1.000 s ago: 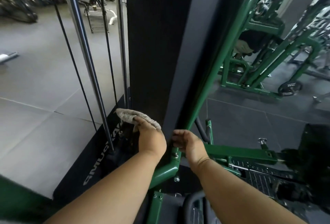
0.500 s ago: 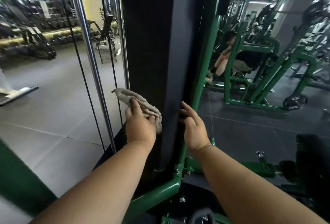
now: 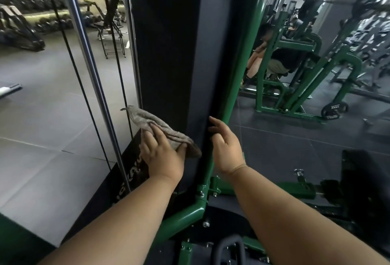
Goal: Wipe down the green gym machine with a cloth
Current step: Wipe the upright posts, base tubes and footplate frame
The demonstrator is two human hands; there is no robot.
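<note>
Head view: the left hand (image 3: 162, 155) presses the grey cloth (image 3: 160, 127) flat against the dark upright panel (image 3: 168, 53), fingers (image 3: 157, 136) spread straight on top and the thumb hooked under the cloth's near edge. The right hand (image 3: 226, 148) lies open on the panel's right edge, fingers straight, just beside the green frame post (image 3: 242, 64). Left of the cloth run a chrome guide rod (image 3: 88, 64) and black cables (image 3: 118, 64). Far right, a person sits on another green machine (image 3: 299, 87).
</note>
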